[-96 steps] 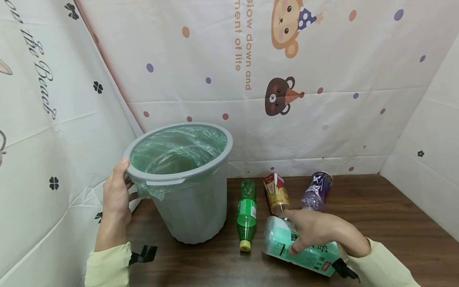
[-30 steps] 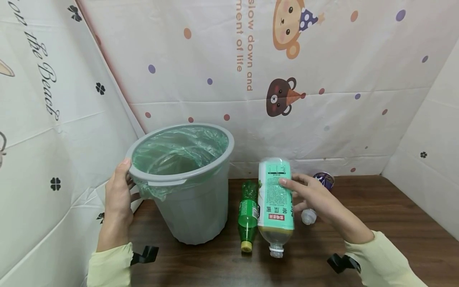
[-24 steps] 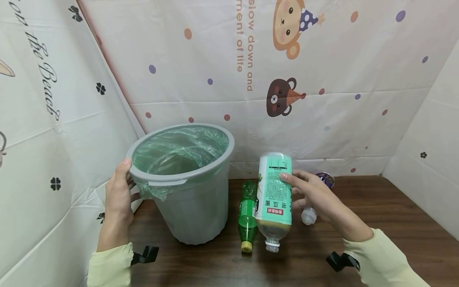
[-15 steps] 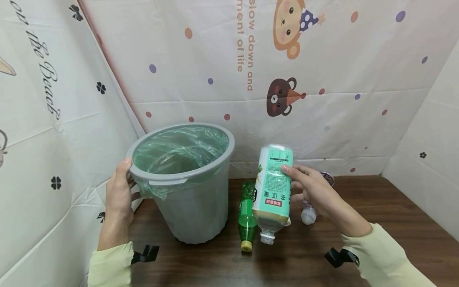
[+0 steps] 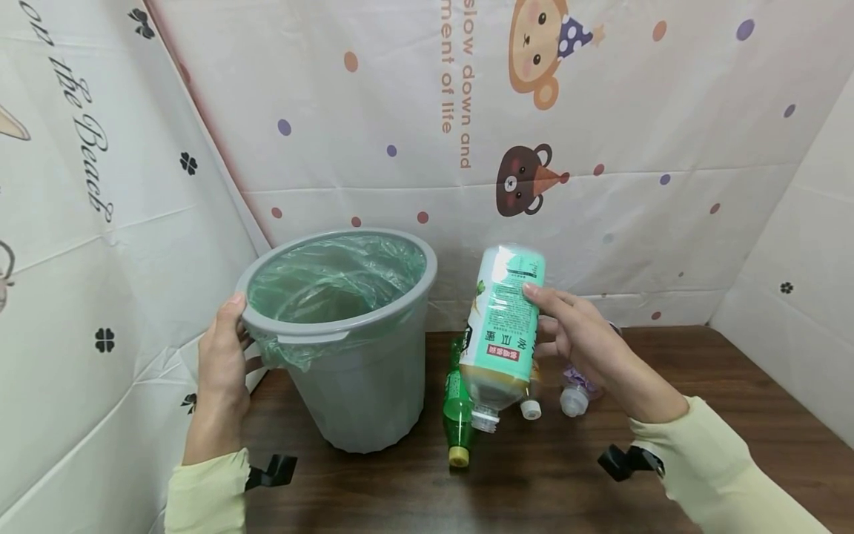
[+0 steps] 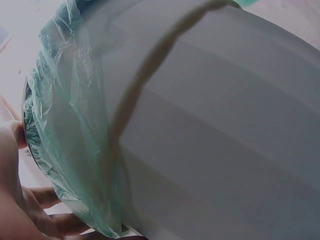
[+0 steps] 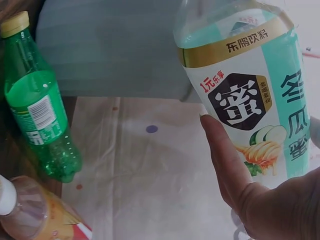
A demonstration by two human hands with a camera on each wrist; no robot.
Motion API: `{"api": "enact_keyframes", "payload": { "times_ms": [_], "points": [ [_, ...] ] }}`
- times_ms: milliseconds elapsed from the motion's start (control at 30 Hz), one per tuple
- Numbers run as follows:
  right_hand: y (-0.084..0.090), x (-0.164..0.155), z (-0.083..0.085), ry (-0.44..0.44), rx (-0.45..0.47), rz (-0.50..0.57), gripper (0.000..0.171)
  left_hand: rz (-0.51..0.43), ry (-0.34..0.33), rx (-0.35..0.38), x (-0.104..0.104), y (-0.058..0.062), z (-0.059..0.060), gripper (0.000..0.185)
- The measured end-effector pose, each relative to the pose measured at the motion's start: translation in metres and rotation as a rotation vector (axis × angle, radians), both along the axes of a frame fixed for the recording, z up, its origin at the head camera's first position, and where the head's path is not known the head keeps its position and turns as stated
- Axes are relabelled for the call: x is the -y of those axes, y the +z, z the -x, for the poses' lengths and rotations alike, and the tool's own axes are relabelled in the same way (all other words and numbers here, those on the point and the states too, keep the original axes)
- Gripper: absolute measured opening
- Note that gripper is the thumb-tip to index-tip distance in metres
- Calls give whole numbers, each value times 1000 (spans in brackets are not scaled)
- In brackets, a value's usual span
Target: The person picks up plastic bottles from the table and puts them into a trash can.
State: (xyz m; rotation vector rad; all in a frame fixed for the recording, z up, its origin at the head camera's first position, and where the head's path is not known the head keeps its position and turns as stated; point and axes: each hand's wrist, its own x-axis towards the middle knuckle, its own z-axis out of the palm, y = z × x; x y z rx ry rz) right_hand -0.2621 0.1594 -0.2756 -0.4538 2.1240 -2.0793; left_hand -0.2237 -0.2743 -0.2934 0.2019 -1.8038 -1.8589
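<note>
Your right hand [image 5: 579, 337] grips the mint-label bottle [image 5: 502, 326] neck-down, tilted, with the bin [image 5: 347, 348] at its nine o'clock, where your left hand [image 5: 223, 363] clasps the rim.

Soft, even light is filling the scene, casting only faint shadows on the counter [image 5: 700, 386]. The head view is bending at its edges; the left wrist view is looking hazy and washed-out.
</note>
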Motion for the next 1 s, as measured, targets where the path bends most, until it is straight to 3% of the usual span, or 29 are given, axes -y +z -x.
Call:
{"api": "enact_keyframes", "payload": {
  "times_ms": [500,1000],
  "points": [
    [28,13,4,104,-25,113,65,2,-8,-10,0,1,1,42],
    [44,31,6,78,20,187,68,1,-10,1,1,0,0,45]
  ]
}}
